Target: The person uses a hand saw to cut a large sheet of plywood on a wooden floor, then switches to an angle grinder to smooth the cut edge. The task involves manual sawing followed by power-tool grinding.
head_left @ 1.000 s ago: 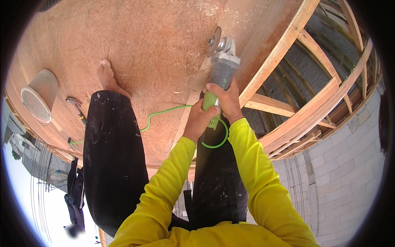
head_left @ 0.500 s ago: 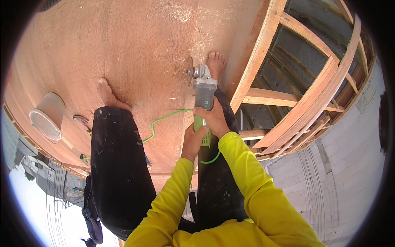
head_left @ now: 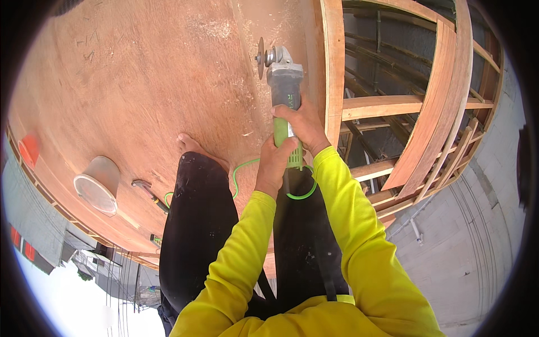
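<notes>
I hold an angle grinder (head_left: 286, 83) with both hands over the plywood. Its dark grey head points away from me, and a thin disc (head_left: 261, 58) stands edge-on at the left of it. My left hand (head_left: 274, 164) is closed round the green rear of the body. Farther forward, my right hand (head_left: 305, 122) wraps the body from the right side. A green cord (head_left: 303, 196) loops from the rear end past my legs. Whether the disc spins or touches the plywood I cannot tell.
Plywood sheeting (head_left: 151, 73) spreads ahead and left, with sawdust on it. A whitish bucket (head_left: 105, 175), a hammer (head_left: 147, 192) and an orange container (head_left: 28, 150) are at the left. On the right, a timber beam (head_left: 333, 62) borders open framing (head_left: 387, 106) with gaps below.
The grinder, still in both hands, has moved forward, away from me. The view has shifted; the framing looks turned, the bucket and hammer sit lower, and my right foot is now mostly hidden.
</notes>
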Available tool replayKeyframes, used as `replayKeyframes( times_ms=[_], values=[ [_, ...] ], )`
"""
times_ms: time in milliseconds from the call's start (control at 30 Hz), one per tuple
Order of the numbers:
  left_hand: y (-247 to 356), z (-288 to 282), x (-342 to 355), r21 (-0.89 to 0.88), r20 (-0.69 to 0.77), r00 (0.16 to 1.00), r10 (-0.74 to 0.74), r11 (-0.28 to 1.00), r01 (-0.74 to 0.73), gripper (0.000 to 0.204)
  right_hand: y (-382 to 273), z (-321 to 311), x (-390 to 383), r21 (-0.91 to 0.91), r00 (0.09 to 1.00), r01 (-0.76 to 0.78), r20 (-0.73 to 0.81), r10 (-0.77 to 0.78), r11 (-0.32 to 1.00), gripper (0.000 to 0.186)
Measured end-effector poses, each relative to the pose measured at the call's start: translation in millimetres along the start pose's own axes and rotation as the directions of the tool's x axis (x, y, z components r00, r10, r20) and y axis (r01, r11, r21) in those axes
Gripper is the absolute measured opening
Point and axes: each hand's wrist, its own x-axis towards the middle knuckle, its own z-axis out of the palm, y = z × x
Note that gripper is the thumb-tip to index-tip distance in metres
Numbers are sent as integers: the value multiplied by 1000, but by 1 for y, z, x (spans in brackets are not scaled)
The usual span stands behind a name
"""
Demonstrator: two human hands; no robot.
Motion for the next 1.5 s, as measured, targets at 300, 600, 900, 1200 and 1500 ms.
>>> replayKeyframes(
  times_ms=[300,600,900,1200,1500],
  values=[
    [-19,-11,54,38,90,988,126,991,-130,45,22,-13,46,3,981,163,110,-162,987,59],
    [-12,-14,53,25,93,982,164,986,-167,46,16,-3,49,-19,971,167,177,-162,986,58],
    [-1,-17,53,-58,93,982,164,986,-159,40,8,7,54,-86,981,163,123,-152,983,60],
    [-9,-23,55,-128,93,974,207,972,-195,42,-5,13,44,-202,989,128,100,-110,971,65],
    [-24,-29,60,-155,80,977,199,970,-185,42,-1,15,39,-204,992,104,92,-87,973,67]
  ],
)
